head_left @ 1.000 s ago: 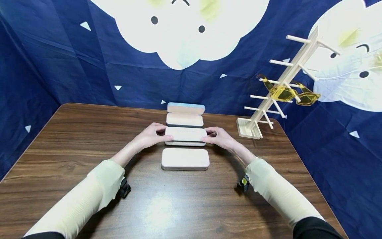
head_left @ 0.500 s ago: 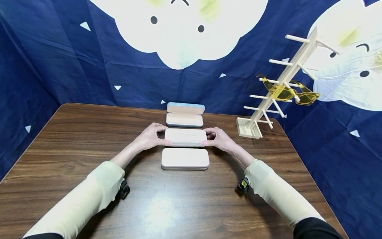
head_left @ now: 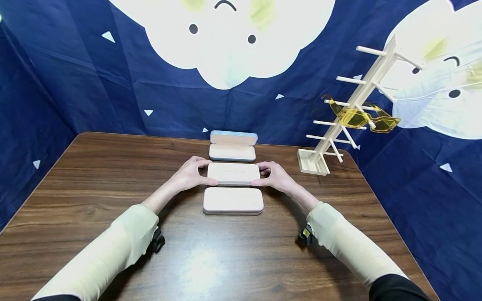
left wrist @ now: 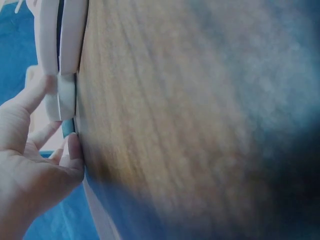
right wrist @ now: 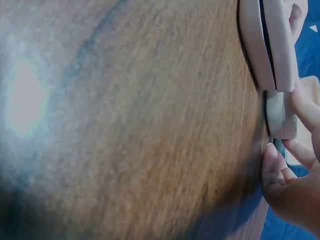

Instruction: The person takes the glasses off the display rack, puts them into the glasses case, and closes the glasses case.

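Note:
A white glasses case lies closed on the table in the head view, the middle one of three in a column. My left hand holds its left end, thumb at the front corner and forefinger toward the back. On the right end, my right hand grips it the same way. Both wrist views show the left hand and the right hand at the ends of this case, its lid seam closed. Just in front sits a pale pink glasses case, also closed.
Behind the white case stands a blue glasses case, lid up, with a pale lining. At the back right a wooden peg rack bears yellow sunglasses. Blue cloth with white clouds hangs behind the wooden table.
The white case's lid has come down: one second ago a dark gap showed along its front, and now it is closed. Both hands stay at its ends. The head view has shifted slightly.

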A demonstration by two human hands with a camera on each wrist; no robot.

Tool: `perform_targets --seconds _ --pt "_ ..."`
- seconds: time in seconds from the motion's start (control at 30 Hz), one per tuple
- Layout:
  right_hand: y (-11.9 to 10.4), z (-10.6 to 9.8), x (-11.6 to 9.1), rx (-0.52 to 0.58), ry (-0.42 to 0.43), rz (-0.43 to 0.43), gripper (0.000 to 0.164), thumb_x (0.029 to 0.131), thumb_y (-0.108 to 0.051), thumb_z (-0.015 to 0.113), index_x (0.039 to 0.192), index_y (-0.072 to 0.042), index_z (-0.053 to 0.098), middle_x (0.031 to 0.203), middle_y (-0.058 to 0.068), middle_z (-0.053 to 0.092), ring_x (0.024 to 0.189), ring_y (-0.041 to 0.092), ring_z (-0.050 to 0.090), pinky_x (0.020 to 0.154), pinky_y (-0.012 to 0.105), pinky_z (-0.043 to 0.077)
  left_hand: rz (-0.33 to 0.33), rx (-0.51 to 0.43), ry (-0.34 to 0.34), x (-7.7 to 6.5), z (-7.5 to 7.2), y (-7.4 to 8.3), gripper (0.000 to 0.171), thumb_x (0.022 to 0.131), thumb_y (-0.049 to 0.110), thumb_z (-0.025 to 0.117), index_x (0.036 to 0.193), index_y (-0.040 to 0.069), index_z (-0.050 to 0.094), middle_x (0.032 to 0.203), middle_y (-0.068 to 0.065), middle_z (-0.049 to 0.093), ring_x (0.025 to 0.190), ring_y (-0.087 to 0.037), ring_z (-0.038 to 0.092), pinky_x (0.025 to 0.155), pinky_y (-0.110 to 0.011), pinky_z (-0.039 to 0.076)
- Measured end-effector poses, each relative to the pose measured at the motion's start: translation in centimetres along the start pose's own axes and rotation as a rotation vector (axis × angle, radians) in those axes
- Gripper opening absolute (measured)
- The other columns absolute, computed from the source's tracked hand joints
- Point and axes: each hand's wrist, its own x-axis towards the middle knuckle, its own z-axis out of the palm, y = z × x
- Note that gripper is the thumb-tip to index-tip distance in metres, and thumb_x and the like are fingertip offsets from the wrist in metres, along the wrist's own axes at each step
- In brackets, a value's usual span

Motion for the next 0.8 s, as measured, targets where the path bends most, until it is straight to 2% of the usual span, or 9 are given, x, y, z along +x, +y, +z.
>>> perform_targets --seconds 0.27,0.57,0.7,0.8 --pt "0.1 -0.1 -0.3 -0.002 -0.02 0.012 0.059 0.081 -0.022 0.088 0.135 -0.009 0.067 0.13 0.013 0.063 0.113 0.026 0.061 0.103 0.037 0.045 -0.002 -0.022 -0.034 -0.3 -0.1 -0.1 0.088 0.082 0.049 0.084 0.152 0.006 0.049 0.158 -0.021 0.038 0.147 -0.04 0.038 0.119 -0.058 0.035" --pt "0.1 -0.2 -1.0 0.088 -0.058 -0.034 0.048 0.089 -0.016 0.08 0.133 -0.002 0.066 0.119 0.015 0.071 0.103 0.017 0.064 0.089 0.025 0.051 0.01 -0.07 -0.077 -1.2 -0.3 0.0 0.085 0.087 0.048 0.078 0.153 0.005 0.046 0.164 -0.017 0.032 0.15 -0.04 0.035 0.12 -0.059 0.033" --pt "0.0 -0.2 -1.4 0.091 -0.049 -0.012 0.045 0.09 -0.018 0.078 0.132 -0.002 0.067 0.12 0.015 0.072 0.108 0.019 0.064 0.093 0.026 0.049 0.03 -0.078 -0.081 -1.4 -0.3 0.0 0.085 0.088 0.046 0.078 0.153 0.003 0.045 0.165 -0.016 0.032 0.151 -0.04 0.034 0.121 -0.058 0.033" --pt "0.0 -0.2 -1.5 0.083 -0.048 -0.008 0.047 0.091 -0.022 0.077 0.133 -0.003 0.066 0.126 0.015 0.07 0.113 0.022 0.063 0.097 0.028 0.048 0.036 -0.087 -0.077 -1.5 -0.3 0.1 0.084 0.088 0.044 0.078 0.153 0.003 0.046 0.165 -0.016 0.031 0.149 -0.04 0.039 0.121 -0.057 0.034"
